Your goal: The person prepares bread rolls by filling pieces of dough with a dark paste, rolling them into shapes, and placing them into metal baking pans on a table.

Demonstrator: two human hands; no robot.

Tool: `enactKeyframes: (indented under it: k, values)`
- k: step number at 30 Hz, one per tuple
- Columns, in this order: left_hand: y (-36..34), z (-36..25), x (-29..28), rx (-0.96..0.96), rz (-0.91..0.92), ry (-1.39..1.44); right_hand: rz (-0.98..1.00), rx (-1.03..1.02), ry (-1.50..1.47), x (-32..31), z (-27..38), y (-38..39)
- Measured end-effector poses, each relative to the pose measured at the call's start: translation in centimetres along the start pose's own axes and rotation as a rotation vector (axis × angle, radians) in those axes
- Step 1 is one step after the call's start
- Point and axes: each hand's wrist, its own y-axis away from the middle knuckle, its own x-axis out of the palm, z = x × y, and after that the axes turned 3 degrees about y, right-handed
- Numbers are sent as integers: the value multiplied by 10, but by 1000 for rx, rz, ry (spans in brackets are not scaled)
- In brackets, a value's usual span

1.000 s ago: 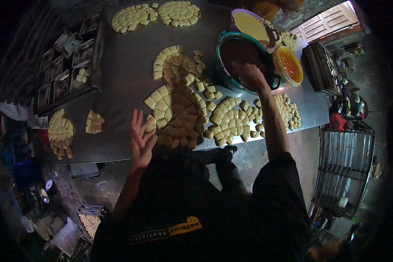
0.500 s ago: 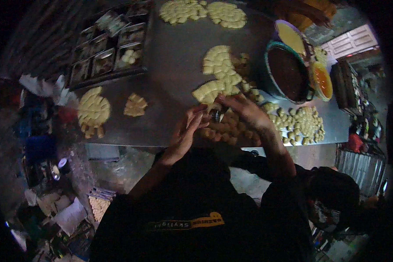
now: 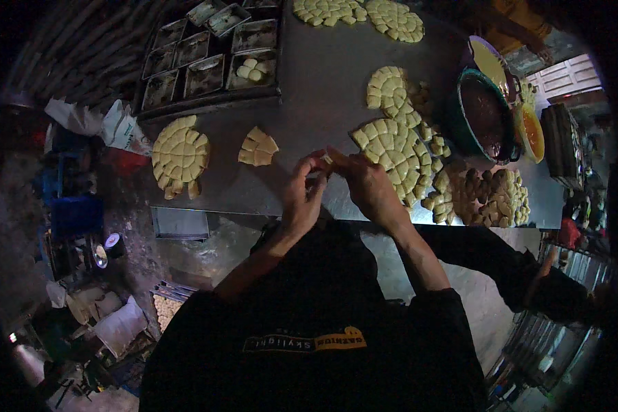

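My left hand (image 3: pixel 304 196) and my right hand (image 3: pixel 369 185) meet above the front of the metal table, fingers closed at a small pale piece of dough (image 3: pixel 327 159). Fingers hide most of the piece. Just right of my hands lies a flat round of dough cut into pieces (image 3: pixel 395 151), with another cut round (image 3: pixel 388 89) behind it. To the left are a small wedge of cut dough (image 3: pixel 258 148) and a larger cut round (image 3: pixel 180 154). Filled-looking small dough lumps (image 3: pixel 498 196) cluster at the right front of the table.
A dark tray of metal tins (image 3: pixel 213 62) stands at the back left; one tin holds dough balls (image 3: pixel 251 69). At the right are a green tub of brown filling (image 3: pixel 484 113), a tub of pale yellow contents (image 3: pixel 489 62) and an orange bowl (image 3: pixel 531 134). A co-worker's dark sleeve (image 3: pixel 481 250) reaches in.
My hands have drawn away from the dough at the right and come together, pinching a small piece. The whole view has shifted, and the co-worker has moved farther right.
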Motion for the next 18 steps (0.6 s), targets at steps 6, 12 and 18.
enactKeyframes:
  k: [6,12,18]
  values:
    - [-9,5,-27,-458,228,922,4,-111,-136,-19,19,23]
    - [-9,-27,-14,-295,318,559,-52,234,-407,-31,20,41]
    - [0,-31,6,170,318,53,-77,220,-337,-45,4,43]
